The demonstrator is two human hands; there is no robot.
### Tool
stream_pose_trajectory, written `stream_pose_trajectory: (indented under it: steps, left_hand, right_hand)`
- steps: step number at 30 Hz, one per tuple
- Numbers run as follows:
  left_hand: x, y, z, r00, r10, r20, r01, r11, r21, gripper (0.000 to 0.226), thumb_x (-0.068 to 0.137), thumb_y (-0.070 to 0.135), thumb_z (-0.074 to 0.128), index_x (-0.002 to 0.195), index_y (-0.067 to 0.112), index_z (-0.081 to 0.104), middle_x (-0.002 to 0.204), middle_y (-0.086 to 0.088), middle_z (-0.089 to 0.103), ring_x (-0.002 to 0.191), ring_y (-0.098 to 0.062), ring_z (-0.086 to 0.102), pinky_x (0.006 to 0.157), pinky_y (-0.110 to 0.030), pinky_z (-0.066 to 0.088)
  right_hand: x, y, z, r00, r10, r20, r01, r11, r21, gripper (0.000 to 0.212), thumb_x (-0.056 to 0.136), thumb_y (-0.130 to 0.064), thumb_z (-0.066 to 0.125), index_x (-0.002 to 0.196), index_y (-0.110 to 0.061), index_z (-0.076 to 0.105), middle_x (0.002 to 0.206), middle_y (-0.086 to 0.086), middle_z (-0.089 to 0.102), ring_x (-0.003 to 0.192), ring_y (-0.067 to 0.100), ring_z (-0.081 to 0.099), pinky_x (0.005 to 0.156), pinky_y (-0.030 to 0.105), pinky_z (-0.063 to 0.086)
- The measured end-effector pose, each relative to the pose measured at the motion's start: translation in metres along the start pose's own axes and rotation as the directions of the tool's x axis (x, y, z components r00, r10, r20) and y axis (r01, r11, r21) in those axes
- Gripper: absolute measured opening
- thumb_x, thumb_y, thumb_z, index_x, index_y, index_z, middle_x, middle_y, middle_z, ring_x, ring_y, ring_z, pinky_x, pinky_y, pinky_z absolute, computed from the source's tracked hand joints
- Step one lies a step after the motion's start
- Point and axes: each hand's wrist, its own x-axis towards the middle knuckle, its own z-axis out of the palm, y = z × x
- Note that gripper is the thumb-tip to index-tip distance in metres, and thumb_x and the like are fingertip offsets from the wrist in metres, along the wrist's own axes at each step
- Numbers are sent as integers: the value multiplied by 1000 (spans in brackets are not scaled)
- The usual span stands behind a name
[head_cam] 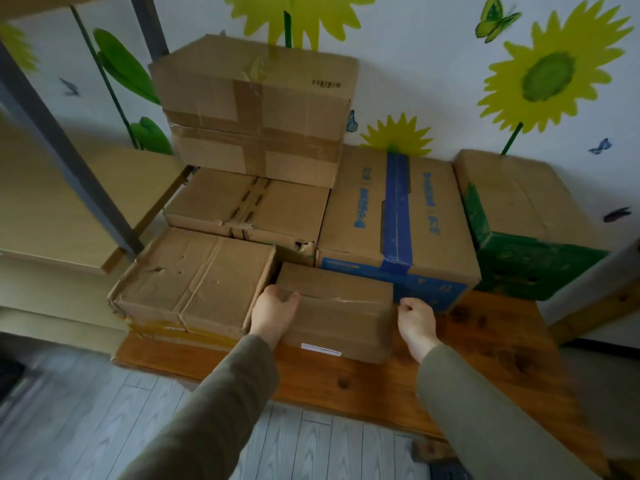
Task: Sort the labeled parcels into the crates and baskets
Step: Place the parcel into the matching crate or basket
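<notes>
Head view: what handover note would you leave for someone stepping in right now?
Left hand: grips the small box at its left top edge.
Right hand: curled at its right edge; grip unclear.
Box sits on the wooden platform, white label facing front, other boxes stacked behind.
Done: nothing visibly sorted.
Left: lift this box, sort it; no crates or baskets in view.

arms outstretched, left grip (275, 313) curled, right grip (415, 322) curled

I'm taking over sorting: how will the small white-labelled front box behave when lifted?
Probably stiff: the small box has square, undented cardboard faces. Likely manageable, since left hand and right hand span its ends. Glossy tape on top may feel slick.
</notes>
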Motion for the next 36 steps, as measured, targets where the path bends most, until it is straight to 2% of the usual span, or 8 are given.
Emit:
stream_pose_trajectory:
  steps: [3, 7, 19, 24, 26, 28, 31, 36]
  left_hand:
    - [11, 2, 7, 1000, -16, -5, 16, 1000, -2, 46, 95, 27, 52, 134, 5, 43, 127, -13, 55, 112, -30, 55, 93, -35, 48]
    - [20, 6, 13, 999, -43, -22, 43, 999, -3, 51, 93, 29, 55, 137, 5, 40, 128, -13, 54, 114, -30, 54, 96, -40, 48]
    - [4, -3, 8, 996, -78, -38, 78, 997, 3, 56, 87, 43, 60, 129, 8, 47, 126, -13, 52, 110, -30, 54, 95, -48, 48]
    - [-20, 0, -5, 999, -38, -35, 36, 997, -67, 50, 90, 38, 58, 128, 8, 50, 127, -13, 50, 109, -28, 53, 96, -42, 47]
    - [-30, 7, -11, 999, 4, -38, -8, 995, -103, 49, 92, 33, 57, 131, 5, 48, 126, -13, 51, 106, -25, 52, 90, -35, 47]
    - [-39, 20, -18, 997, 58, -54, -65, 988, -137, 49, 93, 30, 56, 133, 4, 47, 125, -12, 54, 99, -20, 51, 81, -30, 45]
    - [-45, 43, -28, 990, 118, -72, -130, 972, -194, 50, 93, 30, 56, 135, 5, 46, 120, -8, 56, 97, -19, 52, 75, -27, 44]
    - [-52, 87, -47, 970, 224, -92, -240, 944, -228, 52, 93, 29, 56, 138, 8, 42, 130, -10, 51, 109, -22, 51, 88, -32, 43]
  right_hand:
    - [9, -2, 7, 994, 50, 97, -53, 998, 26, 40, 103, -16, 34, 141, -6, 41, 147, 12, 39, 135, 28, 37, 112, 38, 30]
    - [16, -3, 15, 976, 117, 182, -125, 992, 32, 41, 103, -26, 32, 134, -3, 47, 139, 16, 46, 126, 33, 44, 107, 45, 36]
    - [-1, 6, -6, 981, 124, 149, -142, 983, 113, 34, 103, -22, 37, 120, 1, 55, 122, 17, 54, 101, 27, 49, 85, 34, 40]
    - [-23, -3, -30, 991, 49, 122, -70, 982, 174, 26, 102, -23, 39, 107, -7, 59, 111, 11, 58, 95, 24, 51, 84, 34, 42]
    - [-32, -13, -42, 995, -3, 103, -15, 985, 175, 27, 102, -24, 39, 104, -7, 60, 114, 17, 59, 100, 30, 55, 91, 40, 45]
    - [-40, -28, -56, 995, -43, 87, 27, 982, 188, 30, 102, -24, 39, 106, -3, 60, 118, 21, 58, 108, 36, 55, 99, 46, 44]
    - [-50, -51, -76, 993, -105, 63, 88, 970, 227, 33, 102, -25, 40, 122, -5, 56, 117, 12, 58, 107, 28, 54, 98, 38, 42]
    - [-59, -89, -108, 974, -226, -14, 222, 937, 270, 34, 101, -28, 41, 125, -8, 55, 118, 11, 58, 103, 24, 54, 96, 39, 43]
